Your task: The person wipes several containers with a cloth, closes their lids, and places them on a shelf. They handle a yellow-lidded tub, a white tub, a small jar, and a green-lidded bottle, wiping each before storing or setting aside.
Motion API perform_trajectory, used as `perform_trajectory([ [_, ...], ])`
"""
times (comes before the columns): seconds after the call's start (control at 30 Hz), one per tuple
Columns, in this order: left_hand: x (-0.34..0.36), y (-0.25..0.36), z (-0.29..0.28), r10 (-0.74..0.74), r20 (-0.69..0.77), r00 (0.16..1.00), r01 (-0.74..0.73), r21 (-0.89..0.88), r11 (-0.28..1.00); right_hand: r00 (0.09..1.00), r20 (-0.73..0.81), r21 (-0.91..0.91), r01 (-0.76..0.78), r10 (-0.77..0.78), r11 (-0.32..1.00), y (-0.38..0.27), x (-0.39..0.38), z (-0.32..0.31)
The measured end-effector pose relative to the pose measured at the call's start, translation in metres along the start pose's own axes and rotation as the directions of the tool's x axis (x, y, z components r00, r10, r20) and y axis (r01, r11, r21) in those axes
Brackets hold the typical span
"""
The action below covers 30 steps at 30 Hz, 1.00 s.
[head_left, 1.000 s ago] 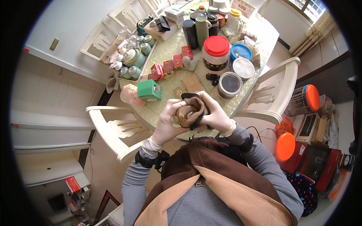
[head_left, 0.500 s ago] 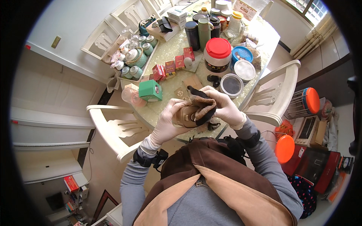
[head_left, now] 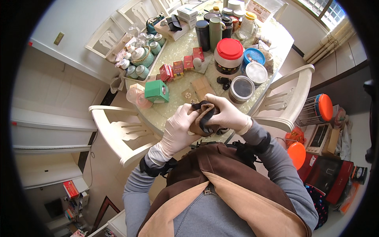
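Both of my hands wear white gloves and meet over the near edge of the table. Between them is a soft brown-and-black piece (head_left: 204,113) with a fuzzy brown lining, folded at the top; its exact kind I cannot make out. My left hand (head_left: 178,128) is closed on its left side, thumb and fingers near the folded edge. On the opposite side, my right hand (head_left: 233,115) pinches the cloth with thumb and fingers. Just beyond them lie a flat brown cardboard piece (head_left: 201,87) and a small black item (head_left: 224,82).
The speckled table (head_left: 175,55) holds a green box (head_left: 157,91), several small red boxes (head_left: 178,70), a red-lidded jar (head_left: 229,55), a round clear-lidded tub (head_left: 241,89), dark and green flasks (head_left: 215,34) and a tray of teal jars (head_left: 142,59). White chairs flank it, left (head_left: 126,132) and right (head_left: 282,98).
My hands have drawn closer together, the right one moving left. The brown-and-black piece is turned and more bunched, and its smooth brown side is now mostly hidden.
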<state>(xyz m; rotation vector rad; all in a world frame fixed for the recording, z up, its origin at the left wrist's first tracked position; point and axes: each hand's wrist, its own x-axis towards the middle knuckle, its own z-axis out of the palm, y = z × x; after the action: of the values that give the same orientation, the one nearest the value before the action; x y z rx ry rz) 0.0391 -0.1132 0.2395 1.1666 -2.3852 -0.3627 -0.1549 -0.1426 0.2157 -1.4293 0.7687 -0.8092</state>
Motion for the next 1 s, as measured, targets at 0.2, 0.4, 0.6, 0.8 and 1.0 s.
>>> perform_trajectory([
  [0.2, -0.001, -0.008, -0.001, 0.015, -0.08, 0.997, -0.042, -0.343, 0.938, 0.977, 0.214, 0.487, -0.089, -0.02, 0.869, 0.011, -0.003, -0.019],
  [0.4, -0.003, -0.013, -0.004, -0.042, 0.023, 0.999, 0.048, -0.554, 0.831, 0.988, 0.156, 0.722, -0.126, 0.017, 0.68, 0.024, -0.004, -0.01],
  [0.6, 0.002, -0.015, 0.004, 0.024, -0.027, 0.999, -0.028, -0.15, 0.988, 1.0, -0.023, 0.166, 0.01, -0.006, 0.986, 0.005, 0.002, 0.001],
  [0.8, -0.002, -0.006, -0.002, 0.037, -0.124, 0.992, -0.042, -0.043, 0.998, 0.974, -0.148, 0.235, -0.135, 0.173, 0.962, -0.003, 0.003, 0.016],
  [1.0, -0.005, -0.004, 0.005, -0.031, -0.193, 0.981, -0.013, -0.223, 0.975, 0.986, -0.104, 0.634, -0.036, 0.131, 0.773, 0.02, 0.002, 0.011],
])
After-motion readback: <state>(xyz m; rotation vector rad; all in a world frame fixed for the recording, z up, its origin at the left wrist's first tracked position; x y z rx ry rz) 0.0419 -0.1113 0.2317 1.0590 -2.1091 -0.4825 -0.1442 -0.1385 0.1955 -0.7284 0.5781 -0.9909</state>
